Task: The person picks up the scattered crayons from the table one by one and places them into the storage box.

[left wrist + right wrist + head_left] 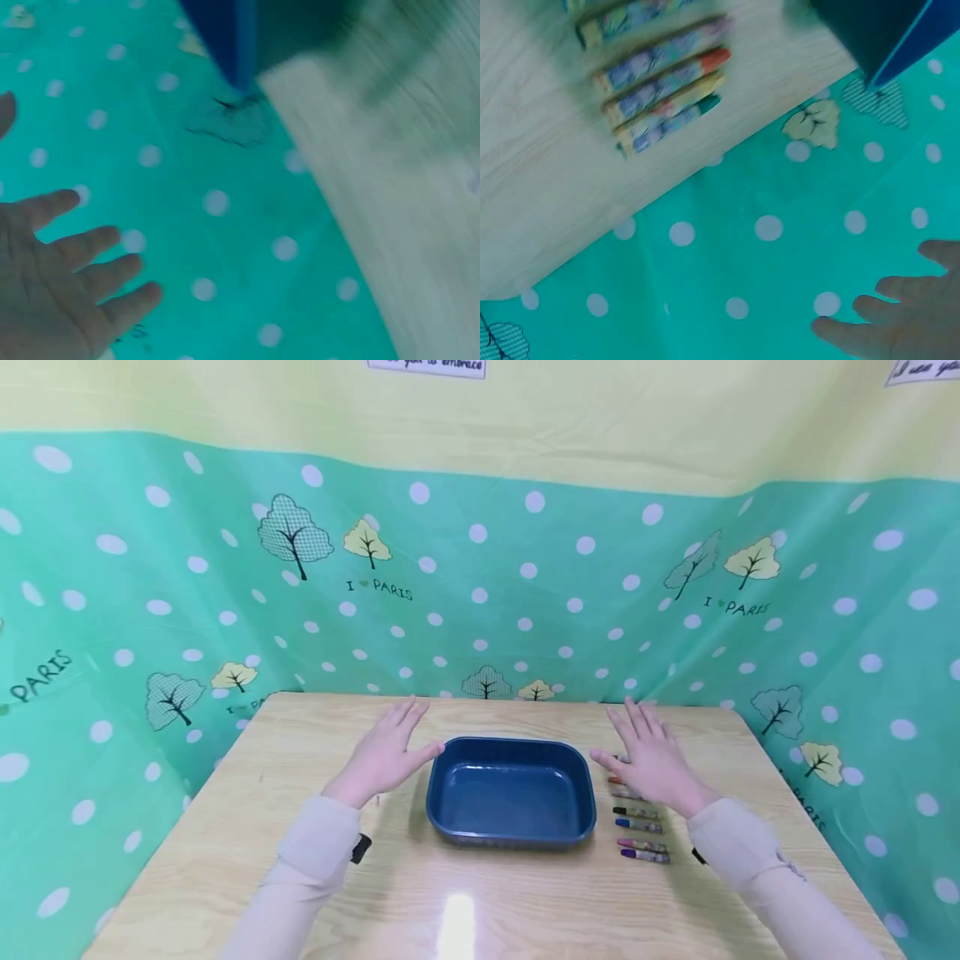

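A dark blue rectangular tray [512, 840] with rounded corners and nothing in it sits mid-table. My left hand [386, 752] is spread at its left side, thumb pointing at the back left corner and fingers away from me. On the opposite side my right hand [651, 756] is spread too, raised over the far part of a column of crayons and hiding some of them. Purple [645, 856], pink [642, 845], blue [639, 825] and black [636, 812] crayons show nearer me. In the right wrist view, red [667, 86] and green [676, 126] tipped crayons lie in patterned wrappers. Neither hand holds anything.
The light wooden table [480, 910] carries the tray and crayons. Behind it and along both sides hangs a green curtain [480, 602] with white dots and printed trees. Both forearms, in pale sleeves, reach across the front; dark straps show near the cuffs.
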### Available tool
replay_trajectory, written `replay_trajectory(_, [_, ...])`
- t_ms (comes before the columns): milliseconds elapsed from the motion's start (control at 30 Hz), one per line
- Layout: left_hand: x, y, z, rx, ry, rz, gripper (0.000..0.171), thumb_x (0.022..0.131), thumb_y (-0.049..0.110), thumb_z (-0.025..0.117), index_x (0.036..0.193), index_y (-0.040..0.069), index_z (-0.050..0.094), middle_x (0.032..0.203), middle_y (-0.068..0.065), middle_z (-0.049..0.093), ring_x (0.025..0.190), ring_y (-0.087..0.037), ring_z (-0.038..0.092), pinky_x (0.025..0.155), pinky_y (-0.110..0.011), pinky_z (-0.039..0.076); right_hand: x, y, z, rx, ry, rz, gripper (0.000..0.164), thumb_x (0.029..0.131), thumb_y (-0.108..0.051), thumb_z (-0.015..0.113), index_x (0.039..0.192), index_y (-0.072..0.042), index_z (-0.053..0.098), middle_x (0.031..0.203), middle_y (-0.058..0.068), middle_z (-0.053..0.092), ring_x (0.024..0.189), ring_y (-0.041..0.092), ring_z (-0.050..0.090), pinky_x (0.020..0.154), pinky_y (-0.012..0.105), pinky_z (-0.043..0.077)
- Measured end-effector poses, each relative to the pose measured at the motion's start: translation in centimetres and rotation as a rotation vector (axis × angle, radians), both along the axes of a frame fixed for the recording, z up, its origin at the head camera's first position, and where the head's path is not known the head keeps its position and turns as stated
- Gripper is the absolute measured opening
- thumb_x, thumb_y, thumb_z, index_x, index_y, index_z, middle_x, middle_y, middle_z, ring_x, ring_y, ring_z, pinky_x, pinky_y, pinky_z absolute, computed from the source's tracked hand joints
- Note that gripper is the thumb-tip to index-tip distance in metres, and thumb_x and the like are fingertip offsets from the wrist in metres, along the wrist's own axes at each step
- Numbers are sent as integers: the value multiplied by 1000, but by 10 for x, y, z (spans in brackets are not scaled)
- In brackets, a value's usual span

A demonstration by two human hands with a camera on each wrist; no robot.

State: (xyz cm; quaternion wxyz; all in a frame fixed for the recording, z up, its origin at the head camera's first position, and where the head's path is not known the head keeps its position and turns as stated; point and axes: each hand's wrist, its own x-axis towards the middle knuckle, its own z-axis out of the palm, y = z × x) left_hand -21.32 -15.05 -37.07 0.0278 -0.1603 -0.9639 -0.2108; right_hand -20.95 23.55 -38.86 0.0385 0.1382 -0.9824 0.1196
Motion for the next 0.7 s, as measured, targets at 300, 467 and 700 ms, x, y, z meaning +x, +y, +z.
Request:
replay_trajectory(300, [31, 3, 16, 152, -18, -42, 64, 88, 47, 53, 139, 11, 39, 145, -12, 37, 134, -34, 31, 108, -55, 30, 26, -6, -2, -111, 60, 17, 73, 90, -49, 48, 145, -7, 25, 149, 21, 21, 135, 43, 20, 107, 62, 22])
replay_trajectory(467, [41, 1, 7, 226, 19, -12, 55, 88, 39, 57, 135, 13, 45, 139, -11, 45, 129, -33, 38, 105, -54, 35, 34, -4, -13, -224, 99, -9, 63, 91, -41, 51, 140, -4, 35, 143, 20, 34, 130, 40, 33, 102, 59, 33])
replay_trajectory(700, [39, 1, -13, 472, -11, 41, 41, 87, 22, 61, 125, 8, 54, 129, -11, 54, 120, -31, 49, 99, -48, 44, 42, 5, -25, -409, 43, -105, 52, 93, -33, 51, 135, -4, 42, 135, 19, 44, 121, 38, 46, 99, 57, 37])
